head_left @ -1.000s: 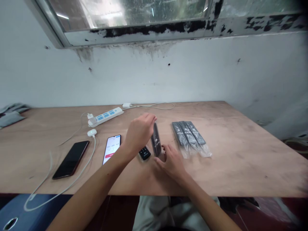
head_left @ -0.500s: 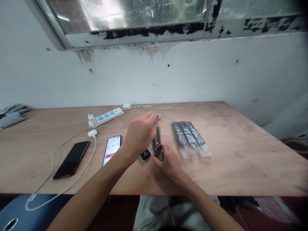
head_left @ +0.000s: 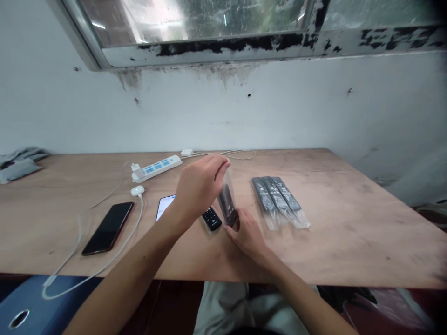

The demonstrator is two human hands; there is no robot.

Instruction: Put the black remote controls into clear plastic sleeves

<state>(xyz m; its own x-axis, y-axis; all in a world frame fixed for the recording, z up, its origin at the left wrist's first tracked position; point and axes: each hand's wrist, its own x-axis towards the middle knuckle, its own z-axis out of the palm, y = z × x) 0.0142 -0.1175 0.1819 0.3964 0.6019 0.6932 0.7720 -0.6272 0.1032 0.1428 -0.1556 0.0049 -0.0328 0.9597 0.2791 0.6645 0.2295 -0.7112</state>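
A dark remote control (head_left: 227, 204) in a clear plastic bag is held upright above the table, between my two hands. My left hand (head_left: 201, 184) pinches the top of the bag. Around the remote's lower end, my right hand (head_left: 247, 234) has its fingers closed. Another black remote (head_left: 212, 219) with pale buttons lies on the table, partly hidden behind my left wrist. To the right, several wrapped dark remotes (head_left: 275, 194) rest side by side in clear bags.
A dark phone (head_left: 108, 228) and a lit phone (head_left: 163, 204) lie on the left of the wooden table (head_left: 335, 242). Behind them are a white power strip (head_left: 157, 168) and a white charger (head_left: 137, 190) with its cable. Grey cloth (head_left: 21, 165) sits at the far left.
My left hand has moved slightly up and left, and more clear bag shows above the held remote. More of the black remote on the table is visible.
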